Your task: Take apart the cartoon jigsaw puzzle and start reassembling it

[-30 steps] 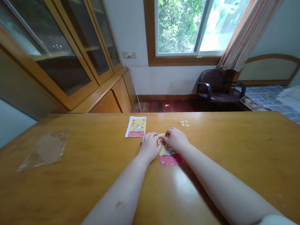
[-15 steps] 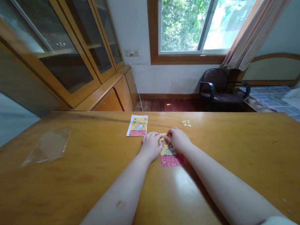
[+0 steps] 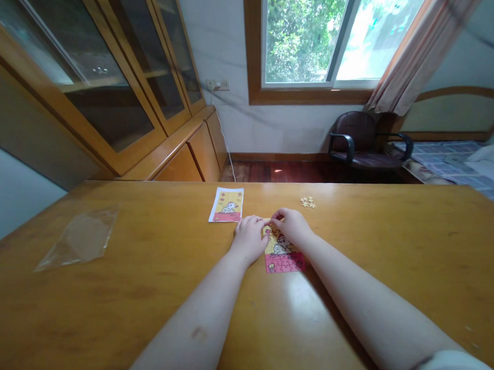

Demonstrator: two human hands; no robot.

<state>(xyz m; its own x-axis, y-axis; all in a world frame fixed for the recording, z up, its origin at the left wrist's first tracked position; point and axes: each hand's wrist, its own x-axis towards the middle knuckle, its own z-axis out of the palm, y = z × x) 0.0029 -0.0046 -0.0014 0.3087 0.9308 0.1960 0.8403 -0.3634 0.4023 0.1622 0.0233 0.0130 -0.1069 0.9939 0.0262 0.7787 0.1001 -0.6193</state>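
A jigsaw puzzle [image 3: 283,262] with a yellow upper part, a white cartoon animal and a pink lower band lies on the table in front of me. My left hand [image 3: 250,238] rests along its left edge, fingers fairly straight and thumb at the upper left corner. Over the puzzle's top edge, my right hand [image 3: 292,225] has thumb and index finger pinched together on what appears to be a small puzzle piece, mostly covered by the fingers. Both hands hide much of the upper part. A picture card [image 3: 228,205] with a matching design lies beyond my left hand.
Several loose puzzle pieces [image 3: 308,202] lie face down, beyond my right hand. A clear plastic bag [image 3: 79,238] is at the left of the wooden table [image 3: 162,314]. Past the table stand a glass-door cabinet [image 3: 163,131] and an office chair [image 3: 355,139].
My right hand's fingertips have shifted slightly up and left along the puzzle's top. My left hand stays nearly where it was.
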